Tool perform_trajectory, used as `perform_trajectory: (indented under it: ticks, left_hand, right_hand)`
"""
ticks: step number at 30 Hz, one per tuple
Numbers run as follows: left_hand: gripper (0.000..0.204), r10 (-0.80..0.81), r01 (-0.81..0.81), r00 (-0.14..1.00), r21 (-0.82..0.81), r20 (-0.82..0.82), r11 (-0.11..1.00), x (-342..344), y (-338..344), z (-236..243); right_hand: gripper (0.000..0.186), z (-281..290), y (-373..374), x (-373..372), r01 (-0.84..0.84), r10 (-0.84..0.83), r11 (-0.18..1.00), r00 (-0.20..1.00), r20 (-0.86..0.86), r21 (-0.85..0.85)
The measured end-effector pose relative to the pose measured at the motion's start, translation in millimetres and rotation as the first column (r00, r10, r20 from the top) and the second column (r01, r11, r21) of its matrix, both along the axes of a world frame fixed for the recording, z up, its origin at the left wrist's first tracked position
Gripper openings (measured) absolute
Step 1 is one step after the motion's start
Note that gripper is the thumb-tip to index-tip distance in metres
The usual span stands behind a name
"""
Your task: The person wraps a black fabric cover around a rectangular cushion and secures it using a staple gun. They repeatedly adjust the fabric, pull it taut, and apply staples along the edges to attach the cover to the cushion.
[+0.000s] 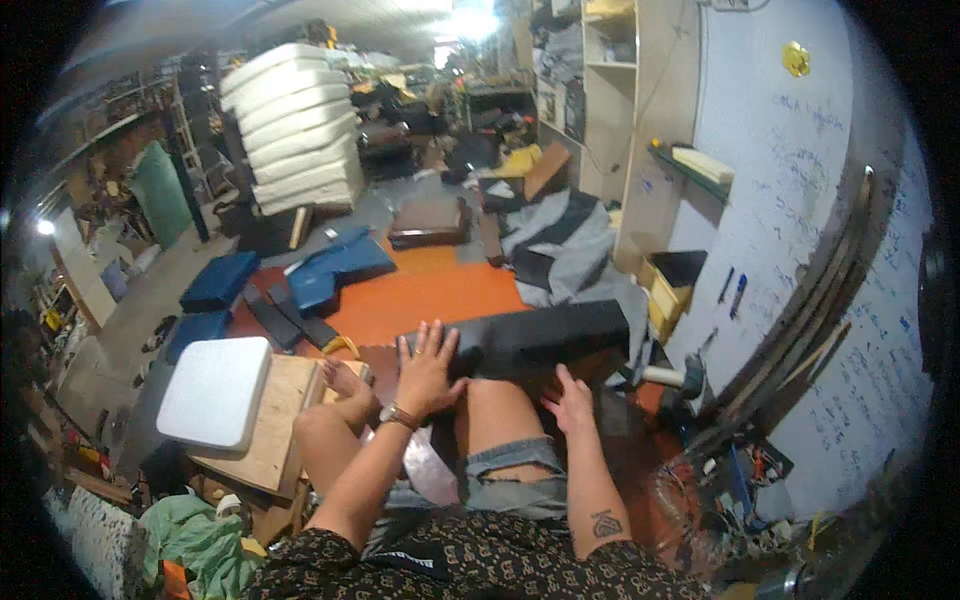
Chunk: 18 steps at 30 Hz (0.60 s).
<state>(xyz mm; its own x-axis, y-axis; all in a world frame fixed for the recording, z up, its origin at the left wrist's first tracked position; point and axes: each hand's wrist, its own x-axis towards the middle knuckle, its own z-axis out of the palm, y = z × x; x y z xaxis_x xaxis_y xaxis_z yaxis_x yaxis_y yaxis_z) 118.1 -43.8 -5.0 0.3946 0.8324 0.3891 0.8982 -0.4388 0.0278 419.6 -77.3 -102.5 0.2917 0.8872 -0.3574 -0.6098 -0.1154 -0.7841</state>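
A long black block with a smooth covering, perhaps padded, lies across in front of my bent knees. My left hand is flat against its left end, fingers spread. At the block's near lower edge is my right hand, its index finger stretched toward the block and the thumb apart. Whether the right fingertips touch it I cannot tell. Left of my legs, a white square cushion rests on a wooden board.
Beyond the block lie an orange sheet, blue pieces, a brown cushion and grey cloth. White foam slabs are stacked farther back. A drill and tools stand by the right wall; green fabric is lower left.
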Motion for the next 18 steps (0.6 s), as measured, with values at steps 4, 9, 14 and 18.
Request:
perform_trajectory:
  ticks: [4,9,14,18]
  left_hand:
    - [0.103,0.013,-0.012,0.999,0.012,-0.047,1.000,-4,-2,-7]
    - [0.100,0.049,-0.050,0.999,0.123,0.012,0.991,5,3,-16]
    - [0.100,0.088,-0.095,0.991,0.068,0.105,0.993,14,10,-2]
    - [0.106,0.118,-0.114,0.992,0.073,-0.041,0.991,7,28,-6]
  right_hand:
    - [0.049,26,4,-25,-0.139,0.159,0.978,0.980,-0.121,0.157]
    - [0.034,48,22,-32,-0.112,0.123,0.992,0.960,-0.251,0.057]
    - [0.032,44,30,-23,-0.246,0.258,0.965,0.952,-0.166,0.089]
    - [0.049,47,31,-14,-0.512,0.520,0.847,0.854,-0.022,0.142]
